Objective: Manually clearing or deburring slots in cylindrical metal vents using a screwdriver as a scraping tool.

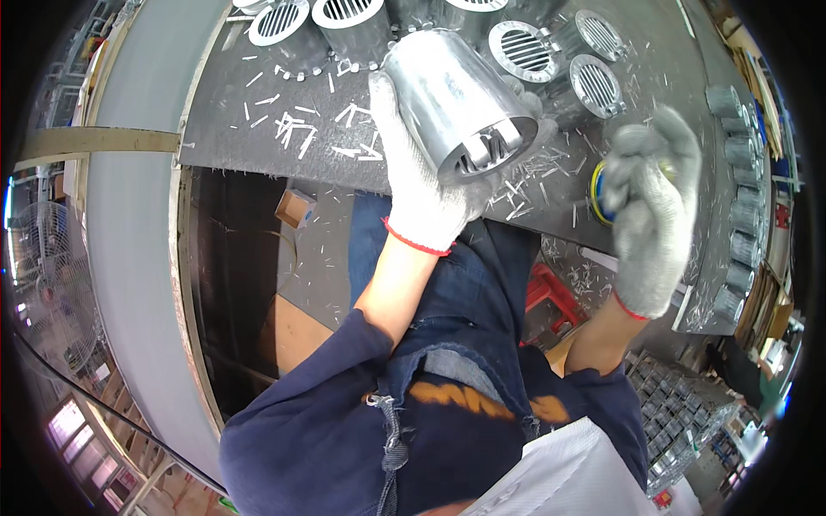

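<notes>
My left hand point(419, 172), in a white knit glove with a red cuff edge, is closed around a shiny metal cylinder point(454, 95). The cylinder tilts, with its open lower end toward me; metal tabs or slats show inside it. Out to the right, my right hand point(650, 215), gloved the same way, hovers above the bench apart from the cylinder. Its fingers look bent but are smeared by motion, so what they hold, if anything, is unclear. Just left of it, partly hidden by the glove, is a yellow-and-blue ring point(597, 193), perhaps a roll of tape.
Several metal cylinders with slotted round grilles point(523, 52) stand along the far side of the dark bench point(258, 150). Thin metal slivers point(297, 129) litter its top. More cylinders point(744, 245) line the right edge. A red stool point(555, 292) stands below; a fan point(56, 284) is at far left.
</notes>
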